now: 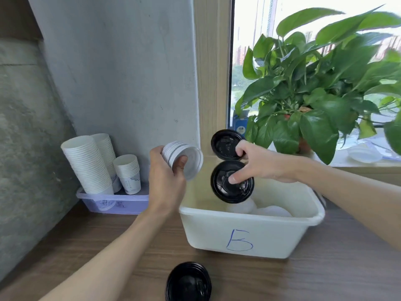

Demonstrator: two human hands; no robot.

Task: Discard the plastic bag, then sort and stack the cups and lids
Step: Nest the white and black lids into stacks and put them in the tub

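Pinching two black lids [221, 187] over the bin [249, 219], the right grip [258, 162] may drop one, while the left grip [166, 177] clasps white lids [192, 165].

Wooden table [108, 246] bears bin [217, 231], tray [134, 203], black lids [188, 282].

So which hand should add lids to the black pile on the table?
Probably the right hand: it holds two black lids above the bin, while the left hand is busy gripping a stack of white lids.
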